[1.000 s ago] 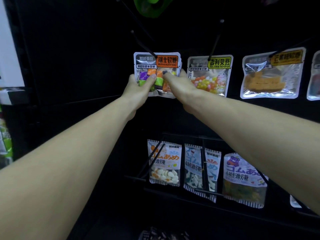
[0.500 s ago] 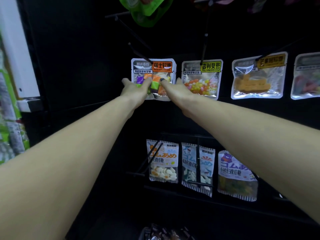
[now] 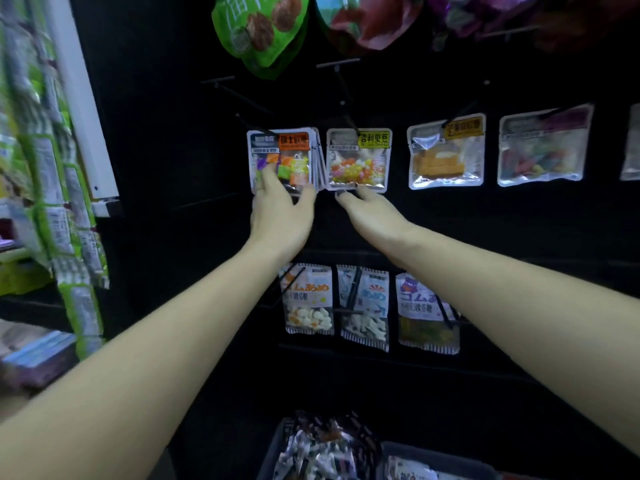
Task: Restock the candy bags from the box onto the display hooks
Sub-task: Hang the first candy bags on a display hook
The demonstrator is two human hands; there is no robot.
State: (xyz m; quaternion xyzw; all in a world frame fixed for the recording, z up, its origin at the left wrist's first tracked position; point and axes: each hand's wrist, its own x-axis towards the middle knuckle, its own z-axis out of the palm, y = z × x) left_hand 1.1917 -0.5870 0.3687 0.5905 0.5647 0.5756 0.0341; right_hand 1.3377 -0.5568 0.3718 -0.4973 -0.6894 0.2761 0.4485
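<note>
A stack of candy bags with orange labels (image 3: pixel 289 157) hangs on a black display hook (image 3: pixel 249 124) in the middle row. My left hand (image 3: pixel 280 213) is just under the stack, fingers spread, with its fingertips resting on the front bag's lower edge. My right hand (image 3: pixel 369 211) is open and empty, just below the neighbouring yellow-label bag (image 3: pixel 358 161), touching nothing. At the bottom edge, a dark box (image 3: pixel 273 455) holds several loose candy bags (image 3: pixel 318 448).
More clear bags (image 3: pixel 446 150) hang to the right in the same row. Striped candy bags (image 3: pixel 308 299) hang on the row below, and large green and red pouches (image 3: pixel 259 29) hang above. Green packets (image 3: pixel 69 237) and a white post stand at the left.
Both hands gripped the orange-label bag on the hook. Now my right hand has let go and dropped lower right; my left hand has loosened to fingertips. The view has tilted down, showing the box.
</note>
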